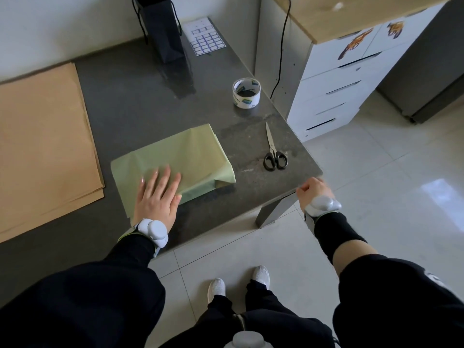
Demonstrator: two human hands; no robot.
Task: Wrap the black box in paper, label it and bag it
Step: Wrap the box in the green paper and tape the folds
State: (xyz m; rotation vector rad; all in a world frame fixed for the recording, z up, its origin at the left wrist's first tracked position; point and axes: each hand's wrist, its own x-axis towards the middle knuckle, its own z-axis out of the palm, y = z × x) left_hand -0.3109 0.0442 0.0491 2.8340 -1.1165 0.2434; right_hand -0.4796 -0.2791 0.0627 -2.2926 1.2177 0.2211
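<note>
Pale green paper [180, 156] is folded over the box on the dark table [140, 101]; the box itself is hidden under it, and the right end flap stands loose. My left hand [157, 197] presses flat on the near left part of the paper, fingers straight. My right hand [312, 190] hovers at the table's near right corner with fingers curled in; whether it holds anything I cannot make out. A black paper bag [164, 28] stands upright at the back. A sheet of blue-edged labels [204, 37] lies beside it.
A roll of printed tape [246, 93] sits right of centre. Black-handled scissors [273, 153] lie near the table's right edge. A stack of brown paper [42, 141] covers the left side. White drawers [334, 91] stand to the right on the tiled floor.
</note>
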